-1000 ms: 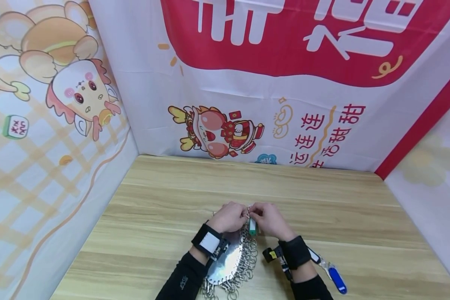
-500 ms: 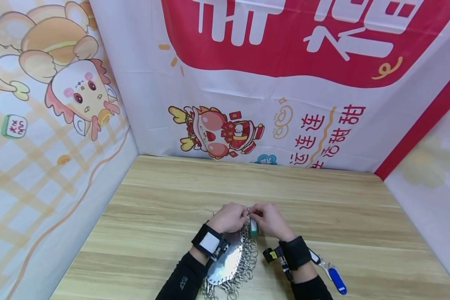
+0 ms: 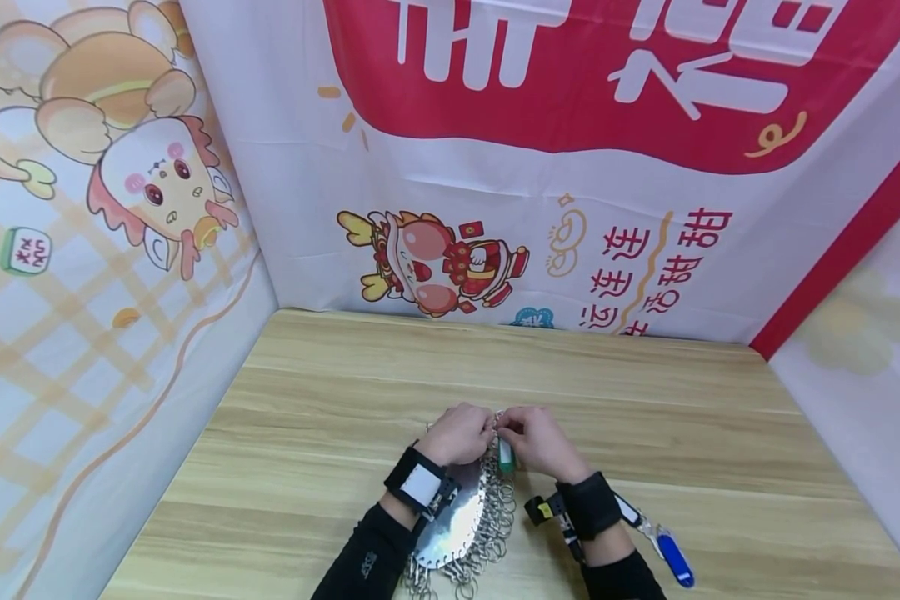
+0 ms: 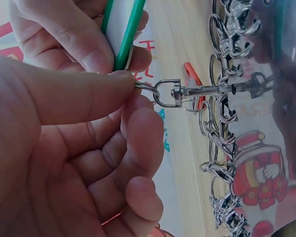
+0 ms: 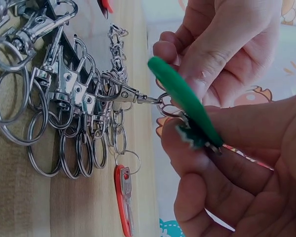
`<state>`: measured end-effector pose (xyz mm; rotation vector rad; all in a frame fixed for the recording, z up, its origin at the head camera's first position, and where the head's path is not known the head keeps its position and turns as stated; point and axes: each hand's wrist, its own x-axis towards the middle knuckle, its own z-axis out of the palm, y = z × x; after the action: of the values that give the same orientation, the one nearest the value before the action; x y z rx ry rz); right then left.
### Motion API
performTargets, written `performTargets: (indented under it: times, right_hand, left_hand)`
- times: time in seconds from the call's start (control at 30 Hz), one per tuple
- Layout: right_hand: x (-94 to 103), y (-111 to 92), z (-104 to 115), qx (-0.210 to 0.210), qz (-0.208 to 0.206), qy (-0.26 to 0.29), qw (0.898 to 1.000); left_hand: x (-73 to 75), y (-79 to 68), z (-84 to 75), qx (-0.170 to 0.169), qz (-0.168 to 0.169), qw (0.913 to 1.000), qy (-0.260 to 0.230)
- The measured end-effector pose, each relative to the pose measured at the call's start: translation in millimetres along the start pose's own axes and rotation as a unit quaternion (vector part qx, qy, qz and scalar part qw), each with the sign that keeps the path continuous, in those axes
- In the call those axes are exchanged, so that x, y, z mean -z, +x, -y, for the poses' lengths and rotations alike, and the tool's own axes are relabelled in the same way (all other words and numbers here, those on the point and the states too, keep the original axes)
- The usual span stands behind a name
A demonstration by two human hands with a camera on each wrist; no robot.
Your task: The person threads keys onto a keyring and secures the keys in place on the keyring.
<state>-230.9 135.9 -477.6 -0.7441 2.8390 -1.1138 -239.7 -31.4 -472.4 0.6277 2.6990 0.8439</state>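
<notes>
A shiny metal plate (image 3: 450, 527) is fringed with several snap hooks and split rings. My left hand (image 3: 456, 435) pinches a split ring (image 4: 148, 88) between thumb and fingers; the ring is linked to a swivel snap hook (image 4: 200, 91) on the plate's edge. Close beside it, my right hand (image 3: 543, 443) holds a green key tag (image 5: 180, 91) with a white label between thumb and fingers. The tag's end lies near the ring, with small metal parts there partly covered by fingertips. Whether tag and ring are joined I cannot tell.
A red key tag with a key (image 5: 122, 197) hangs from a ring on the plate's far side. To the right of the right wrist, a blue key tag (image 3: 675, 560) lies on the wooden table (image 3: 330, 375). Printed cloth walls (image 3: 307, 183) surround the table.
Both hands stay at nearly the same spot by the plate. The green key tag tilts slightly between the right fingers; the plate and blue key tag have not moved.
</notes>
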Motion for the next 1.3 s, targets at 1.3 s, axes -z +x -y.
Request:
performTargets:
  times: [1.3]
  right_hand:
    - [-1.8, -0.5, -4.9, -0.005, 0.005, 0.018, 1.000]
  left_hand:
    - [2.7, -3.3, -1.4, -0.008, 0.007, 0.9999, -0.007]
